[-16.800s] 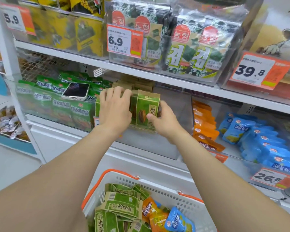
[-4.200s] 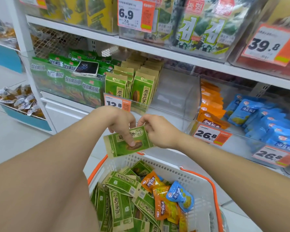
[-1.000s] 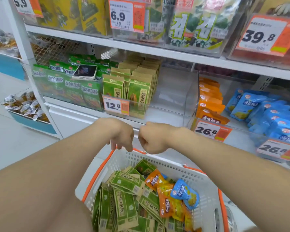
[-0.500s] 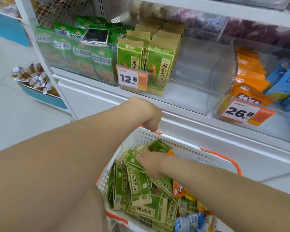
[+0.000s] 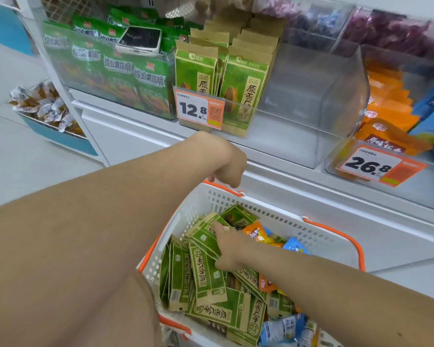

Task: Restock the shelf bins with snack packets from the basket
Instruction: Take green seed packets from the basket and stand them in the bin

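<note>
The right hand [image 5: 229,249] reaches down into the white basket [image 5: 318,237] and grips a green sunflower seed packet [image 5: 206,237] on top of the pile, fingers curled round its edge. The left hand [image 5: 224,164] hangs above the basket's far rim, fingers loosely curled with nothing in them. Above the basket, the clear shelf bin [image 5: 311,101] holds upright packets of the same green kind beside a 12.8 price tag [image 5: 198,108]. A phone [image 5: 140,40] lies on the green vegetable-crisp bags [image 5: 115,68] further left.
</note>
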`<state>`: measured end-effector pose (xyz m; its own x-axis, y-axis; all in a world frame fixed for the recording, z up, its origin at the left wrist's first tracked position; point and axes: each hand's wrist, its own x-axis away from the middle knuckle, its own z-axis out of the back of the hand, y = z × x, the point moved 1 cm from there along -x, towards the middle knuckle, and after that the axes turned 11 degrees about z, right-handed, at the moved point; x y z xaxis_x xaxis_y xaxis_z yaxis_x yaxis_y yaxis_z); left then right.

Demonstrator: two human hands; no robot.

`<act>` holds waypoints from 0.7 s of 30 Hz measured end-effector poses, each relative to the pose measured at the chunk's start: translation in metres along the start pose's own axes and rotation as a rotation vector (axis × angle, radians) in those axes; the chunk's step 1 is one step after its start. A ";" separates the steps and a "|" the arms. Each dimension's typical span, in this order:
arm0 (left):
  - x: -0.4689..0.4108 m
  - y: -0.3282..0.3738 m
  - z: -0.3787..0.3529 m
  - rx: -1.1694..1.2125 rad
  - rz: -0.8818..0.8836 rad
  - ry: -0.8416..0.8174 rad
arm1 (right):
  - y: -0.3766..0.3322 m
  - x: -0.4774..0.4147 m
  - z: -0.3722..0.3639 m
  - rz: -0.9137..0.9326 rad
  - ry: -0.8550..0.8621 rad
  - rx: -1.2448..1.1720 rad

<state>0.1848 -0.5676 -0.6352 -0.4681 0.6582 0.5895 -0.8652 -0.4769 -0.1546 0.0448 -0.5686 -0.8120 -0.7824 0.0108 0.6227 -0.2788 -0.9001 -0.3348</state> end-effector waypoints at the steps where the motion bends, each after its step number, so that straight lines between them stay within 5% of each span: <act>1: 0.001 -0.001 0.000 -0.001 0.008 -0.008 | -0.002 0.002 0.005 -0.005 -0.010 -0.034; 11: 0.022 -0.005 0.008 0.029 -0.049 -0.121 | 0.014 0.061 0.085 0.134 0.028 -0.658; 18: 0.039 -0.018 0.013 0.740 -0.173 -0.027 | 0.021 0.109 0.125 0.288 0.027 -1.054; 21: 0.049 -0.020 0.018 0.975 -0.144 0.055 | 0.016 0.126 0.139 0.244 0.217 -1.099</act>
<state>0.1824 -0.5362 -0.5892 -0.3993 0.7621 0.5097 -0.3998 -0.6450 0.6513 0.0192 -0.6419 -0.6403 -0.9323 0.0588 0.3569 -0.3587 -0.0230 -0.9332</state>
